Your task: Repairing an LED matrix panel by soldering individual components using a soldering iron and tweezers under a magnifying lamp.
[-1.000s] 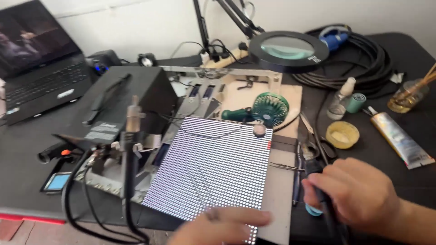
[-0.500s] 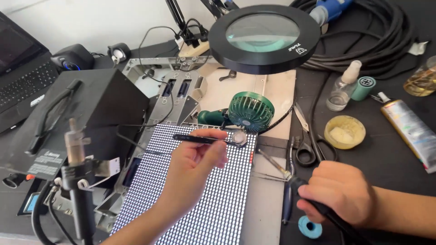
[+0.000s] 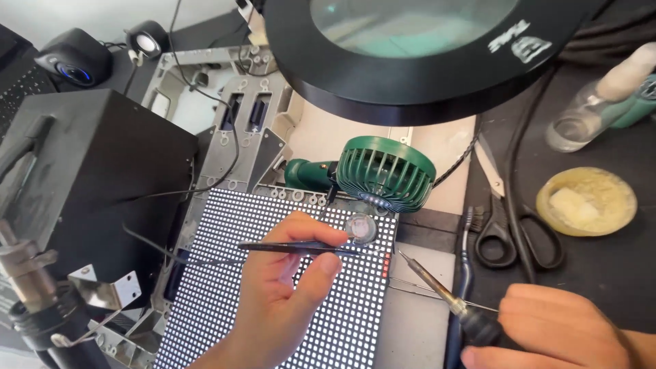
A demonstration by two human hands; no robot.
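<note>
Left hand (image 3: 280, 294): pinches a pair of black tweezers (image 3: 301, 247) between thumb and fingers, closed on the shaft. The tweezers lie almost level across the dotted panel (image 3: 273, 301), tips pointing right toward the panel's right edge, a hold that looks suited to fine picking.

Right hand (image 3: 553, 328): wrapped shut around the dark handle of a soldering iron (image 3: 437, 287). The iron slants up and left, its tip just beside the panel's right edge near a few small red marks; whether it touches cannot be told.

Dotted panel: flat on the bench, under both tools, lower centre of view. A small clear round lens (image 3: 360, 227) rests on its upper right corner.

Green fan (image 3: 383, 171): just behind the panel's top edge, grille tilted toward the work spot.

Magnifier lamp (image 3: 424, 48): hangs over the upper field, leaving a low gap above the fan.

Black box (image 3: 89, 178): close along the panel's left side; little room there.

Scissors (image 3: 509, 225) and a yellow tin (image 3: 586, 201): right of the panel, near the iron's hand. Open room lies chiefly over the panel's lower part.
</note>
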